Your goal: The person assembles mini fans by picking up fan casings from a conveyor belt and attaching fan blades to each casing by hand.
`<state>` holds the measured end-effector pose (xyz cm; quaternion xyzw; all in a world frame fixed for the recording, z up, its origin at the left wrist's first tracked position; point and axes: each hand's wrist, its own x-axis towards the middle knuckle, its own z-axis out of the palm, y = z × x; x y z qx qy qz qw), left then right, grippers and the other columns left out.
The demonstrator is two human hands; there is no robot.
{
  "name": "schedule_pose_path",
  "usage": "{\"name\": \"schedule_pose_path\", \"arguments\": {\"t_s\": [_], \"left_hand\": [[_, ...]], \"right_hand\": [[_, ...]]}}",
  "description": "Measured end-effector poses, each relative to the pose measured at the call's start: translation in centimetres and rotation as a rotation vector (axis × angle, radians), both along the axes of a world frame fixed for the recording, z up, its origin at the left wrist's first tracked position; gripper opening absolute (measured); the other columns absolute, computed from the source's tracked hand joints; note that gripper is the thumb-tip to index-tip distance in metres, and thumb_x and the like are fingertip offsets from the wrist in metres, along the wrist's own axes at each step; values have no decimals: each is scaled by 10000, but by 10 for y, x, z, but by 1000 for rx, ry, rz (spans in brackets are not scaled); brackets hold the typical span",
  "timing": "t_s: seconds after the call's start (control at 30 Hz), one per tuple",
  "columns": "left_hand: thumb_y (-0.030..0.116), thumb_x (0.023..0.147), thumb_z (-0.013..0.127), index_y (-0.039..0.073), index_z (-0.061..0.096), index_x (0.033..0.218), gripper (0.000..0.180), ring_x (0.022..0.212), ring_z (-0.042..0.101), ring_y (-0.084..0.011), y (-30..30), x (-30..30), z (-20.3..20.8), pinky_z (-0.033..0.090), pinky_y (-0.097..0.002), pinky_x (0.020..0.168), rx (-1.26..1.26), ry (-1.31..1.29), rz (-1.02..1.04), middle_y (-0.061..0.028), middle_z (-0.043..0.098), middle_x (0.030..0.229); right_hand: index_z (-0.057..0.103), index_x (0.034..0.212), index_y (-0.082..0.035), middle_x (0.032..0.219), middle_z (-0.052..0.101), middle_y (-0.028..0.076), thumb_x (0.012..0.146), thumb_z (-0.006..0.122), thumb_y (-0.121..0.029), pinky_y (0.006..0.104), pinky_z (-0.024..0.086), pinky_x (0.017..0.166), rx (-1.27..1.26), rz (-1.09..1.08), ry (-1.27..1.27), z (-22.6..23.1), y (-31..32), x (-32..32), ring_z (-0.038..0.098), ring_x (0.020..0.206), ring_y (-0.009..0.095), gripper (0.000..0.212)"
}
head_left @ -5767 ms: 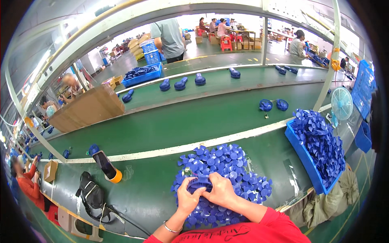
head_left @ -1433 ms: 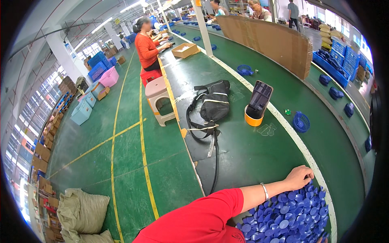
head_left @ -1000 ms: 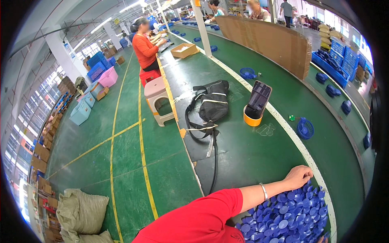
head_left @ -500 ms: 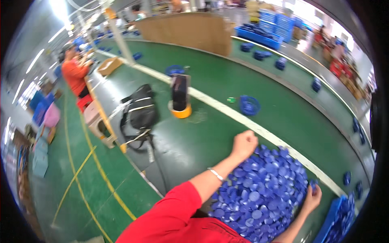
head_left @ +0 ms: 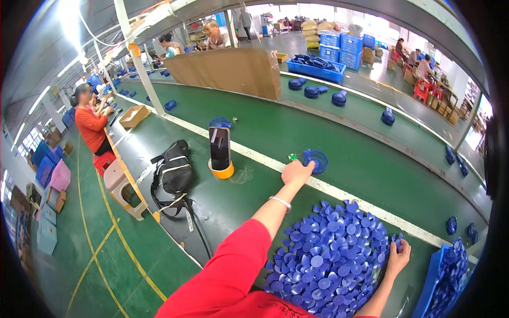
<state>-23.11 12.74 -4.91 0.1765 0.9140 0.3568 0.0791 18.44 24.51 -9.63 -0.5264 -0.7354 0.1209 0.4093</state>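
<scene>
My left hand (head_left: 297,174) is stretched out to the white line on the green work surface. Its fingers are closed at the near rim of a round blue fan grille (head_left: 317,162), which has slatted sides like a small basket. A small green piece (head_left: 292,157) lies just beyond that hand. My right hand (head_left: 398,257) is at the right side of a big heap of blue fan blades (head_left: 331,254). Between its thumb and fingers it pinches one blue fan blade (head_left: 396,240); part of the blade is hidden by the fingers.
A phone (head_left: 219,146) stands in a yellow tape roll (head_left: 221,171), beside a black bag (head_left: 177,169). A blue crate (head_left: 432,273) of blue parts is at my right. Blue handheld fans (head_left: 339,98) lie along the far belt. A co-worker (head_left: 91,124) sits at the far left.
My left hand has moved forward and left from the heap's far edge to the blue grille. The right hand stays beside the heap with its blade. The whole view has shifted.
</scene>
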Motion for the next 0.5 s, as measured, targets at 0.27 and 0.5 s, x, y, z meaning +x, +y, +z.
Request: {"name": "schedule_pose_path", "arguments": {"t_s": [0.27, 0.5], "left_hand": [[222, 799, 541, 11, 566, 994, 288, 922, 616, -331, 20, -5, -2, 489, -418, 794, 29, 21, -44, -185, 640, 954], [249, 851, 506, 15, 563, 972, 270, 846, 599, -330, -2, 65, 14, 449, -400, 751, 658, -73, -269, -184, 626, 893]], "right_hand": [[604, 1011, 8, 714, 494, -17, 766, 666, -92, 212, 380, 578, -207, 158, 492, -22, 24, 15, 431, 644, 66, 272], [593, 978, 3, 749, 481, 34, 670, 663, -1, 264, 406, 628, 79, 212, 287, 62, -30, -22, 464, 681, 137, 316]]}}
